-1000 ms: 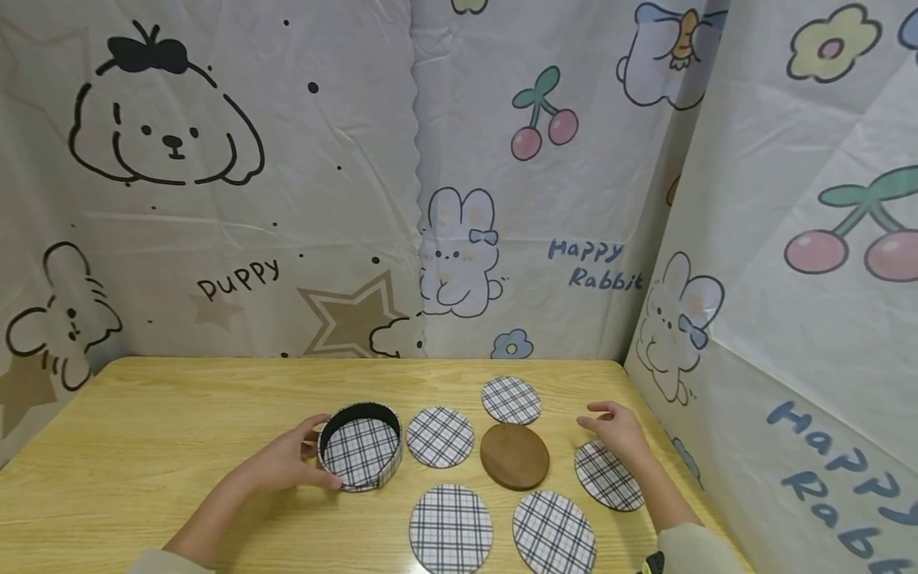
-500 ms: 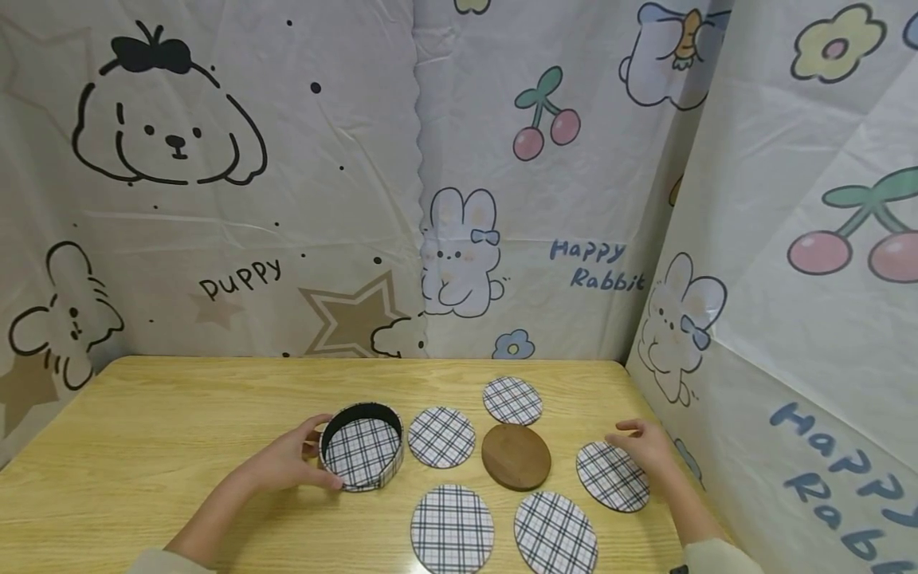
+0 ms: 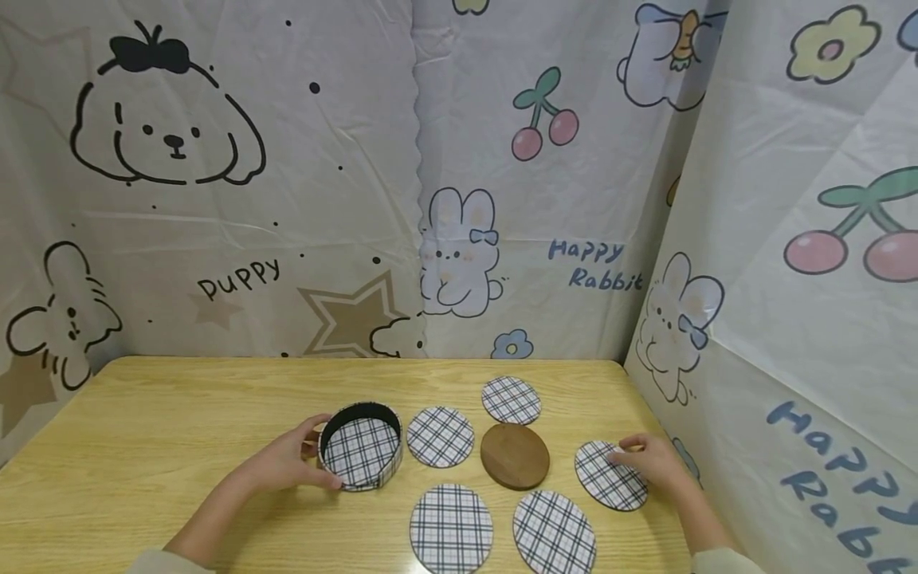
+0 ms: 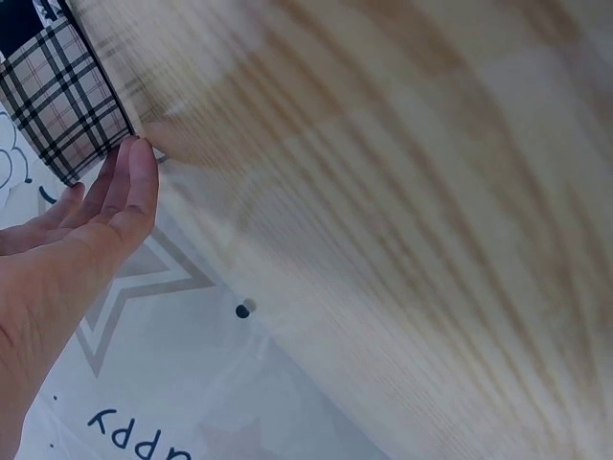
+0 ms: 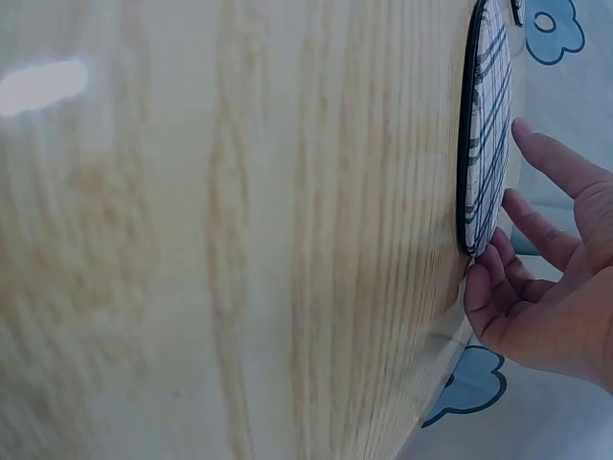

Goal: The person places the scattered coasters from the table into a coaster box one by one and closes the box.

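Box (image 3: 390, 472), partly cut off in the left wrist view, is clamped in the left hand's grip (image 3: 296, 458); the right hand's grip (image 3: 656, 460), loosely apart, hides part of a coaster (image 3: 602, 478).

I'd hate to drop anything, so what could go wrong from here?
The coaster at the right hand lies flat, so it may slip from a weak pinch. It's also near the right edge of the table, so a hard push could send it off. If the left hand jerks, the box might slide.
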`<control>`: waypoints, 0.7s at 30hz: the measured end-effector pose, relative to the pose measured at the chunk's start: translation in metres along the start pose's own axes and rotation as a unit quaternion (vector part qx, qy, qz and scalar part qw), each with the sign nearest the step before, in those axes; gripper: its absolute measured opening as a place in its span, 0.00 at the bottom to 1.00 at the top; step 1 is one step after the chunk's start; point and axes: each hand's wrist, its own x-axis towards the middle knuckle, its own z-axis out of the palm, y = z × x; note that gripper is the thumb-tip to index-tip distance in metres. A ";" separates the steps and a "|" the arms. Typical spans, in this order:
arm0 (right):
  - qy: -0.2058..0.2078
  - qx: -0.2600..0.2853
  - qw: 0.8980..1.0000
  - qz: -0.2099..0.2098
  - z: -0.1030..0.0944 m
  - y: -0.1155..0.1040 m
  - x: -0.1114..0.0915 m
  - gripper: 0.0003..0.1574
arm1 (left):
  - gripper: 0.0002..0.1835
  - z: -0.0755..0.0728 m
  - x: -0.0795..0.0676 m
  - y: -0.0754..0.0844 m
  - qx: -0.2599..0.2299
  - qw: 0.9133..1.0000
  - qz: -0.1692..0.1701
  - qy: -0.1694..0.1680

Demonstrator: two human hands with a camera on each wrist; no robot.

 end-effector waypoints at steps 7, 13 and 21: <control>-0.023 -0.045 0.999 -0.002 0.000 -0.004 -0.002 0.48 | 0.57 -0.001 0.000 -0.001 0.005 1.000 0.003 0.001; -0.034 -0.039 0.999 0.010 -0.001 -0.005 -0.001 0.49 | 0.57 -0.001 0.001 0.000 0.001 1.000 0.005 0.001; -0.043 0.000 0.999 0.018 -0.004 -0.002 -0.001 0.47 | 0.57 0.000 0.000 0.000 0.004 1.000 0.001 0.005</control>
